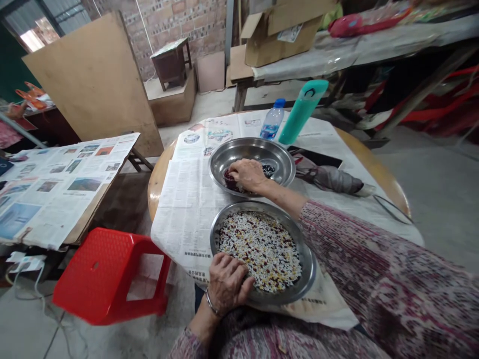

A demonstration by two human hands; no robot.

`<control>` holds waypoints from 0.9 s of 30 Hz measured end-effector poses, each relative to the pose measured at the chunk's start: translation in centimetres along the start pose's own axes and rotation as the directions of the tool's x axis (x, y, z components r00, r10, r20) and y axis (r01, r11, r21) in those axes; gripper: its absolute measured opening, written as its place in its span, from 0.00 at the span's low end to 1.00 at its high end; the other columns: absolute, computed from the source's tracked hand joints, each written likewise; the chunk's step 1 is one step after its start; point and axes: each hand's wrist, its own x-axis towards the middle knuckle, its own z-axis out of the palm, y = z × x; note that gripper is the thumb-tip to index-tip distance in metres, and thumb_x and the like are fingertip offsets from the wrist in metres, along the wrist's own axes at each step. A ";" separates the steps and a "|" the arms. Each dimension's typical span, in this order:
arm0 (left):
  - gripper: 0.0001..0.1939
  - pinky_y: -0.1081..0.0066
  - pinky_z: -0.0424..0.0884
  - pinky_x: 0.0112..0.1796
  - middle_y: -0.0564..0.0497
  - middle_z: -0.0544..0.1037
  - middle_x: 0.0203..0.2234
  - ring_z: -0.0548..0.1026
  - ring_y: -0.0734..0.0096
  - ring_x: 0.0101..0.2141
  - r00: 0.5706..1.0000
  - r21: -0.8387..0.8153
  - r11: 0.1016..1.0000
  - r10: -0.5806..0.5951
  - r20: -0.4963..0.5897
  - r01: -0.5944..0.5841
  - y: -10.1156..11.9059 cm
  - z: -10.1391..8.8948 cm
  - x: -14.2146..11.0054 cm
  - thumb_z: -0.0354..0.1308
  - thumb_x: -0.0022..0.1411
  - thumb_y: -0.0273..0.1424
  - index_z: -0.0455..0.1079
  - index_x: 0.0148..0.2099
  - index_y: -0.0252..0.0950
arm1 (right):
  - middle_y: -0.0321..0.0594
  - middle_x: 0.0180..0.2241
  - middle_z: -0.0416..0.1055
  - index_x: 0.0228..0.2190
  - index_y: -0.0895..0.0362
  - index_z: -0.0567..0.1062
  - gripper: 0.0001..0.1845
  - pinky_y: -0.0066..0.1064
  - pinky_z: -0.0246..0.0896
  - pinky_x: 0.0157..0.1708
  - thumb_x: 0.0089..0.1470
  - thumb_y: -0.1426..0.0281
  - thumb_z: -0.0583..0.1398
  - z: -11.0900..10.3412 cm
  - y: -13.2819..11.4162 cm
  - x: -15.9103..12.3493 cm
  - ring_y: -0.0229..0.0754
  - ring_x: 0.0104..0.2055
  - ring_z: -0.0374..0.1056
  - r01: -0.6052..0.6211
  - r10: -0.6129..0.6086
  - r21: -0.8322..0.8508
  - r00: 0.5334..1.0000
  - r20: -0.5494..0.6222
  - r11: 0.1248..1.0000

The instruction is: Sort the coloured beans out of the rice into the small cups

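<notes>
Steel plate (251, 148) holds dark beans (231, 180) under the curled right hand (247, 174).

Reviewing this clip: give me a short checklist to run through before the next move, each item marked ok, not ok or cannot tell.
1. The right hand is over the dark beans in the upper plate: ok.
2. Whether the right hand holds any beans: cannot tell, its fingers hide them.
3. The left hand is at the near edge of the lower plate: ok.
4. The mixed grains lie spread across the lower plate: ok.
5. Both plates sit flat on the newspaper: ok.
6. The water bottle and teal flask stand apart from the upper plate: ok.
</notes>
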 end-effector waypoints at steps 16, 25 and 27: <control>0.14 0.62 0.65 0.41 0.49 0.74 0.25 0.69 0.67 0.31 0.999 0.086 0.996 -0.005 0.031 0.003 0.0 0.2 -0.1 0.47 0.67 0.34 0.68 0.31 0.37 | 0.43 0.34 0.76 0.34 0.57 0.76 0.10 0.36 0.64 0.40 0.62 0.70 0.55 0.1 -1.0 -14.1 0.43 0.38 0.69 0.366 -0.332 0.423 0.931 -0.154 0.829; 0.17 0.63 0.64 0.39 0.49 0.71 0.23 0.66 0.67 0.30 0.999 0.104 0.994 0.032 -0.005 -0.031 0.1 0.0 0.3 0.44 0.69 0.34 0.67 0.29 0.36 | 0.39 0.30 0.72 0.31 0.56 0.72 0.09 0.34 0.57 0.38 0.61 0.75 0.54 4.5 -2.1 -22.5 0.42 0.34 0.65 0.521 -0.536 0.240 0.844 -0.005 0.819; 0.17 0.62 0.64 0.39 0.50 0.70 0.23 0.66 0.67 0.30 1.000 0.109 0.994 0.027 0.010 -0.028 0.1 0.0 0.3 0.44 0.69 0.33 0.67 0.29 0.36 | 0.40 0.31 0.73 0.33 0.56 0.73 0.08 0.34 0.55 0.38 0.61 0.76 0.55 4.3 -1.5 -21.7 0.43 0.35 0.66 0.493 -0.503 0.196 0.864 0.003 0.848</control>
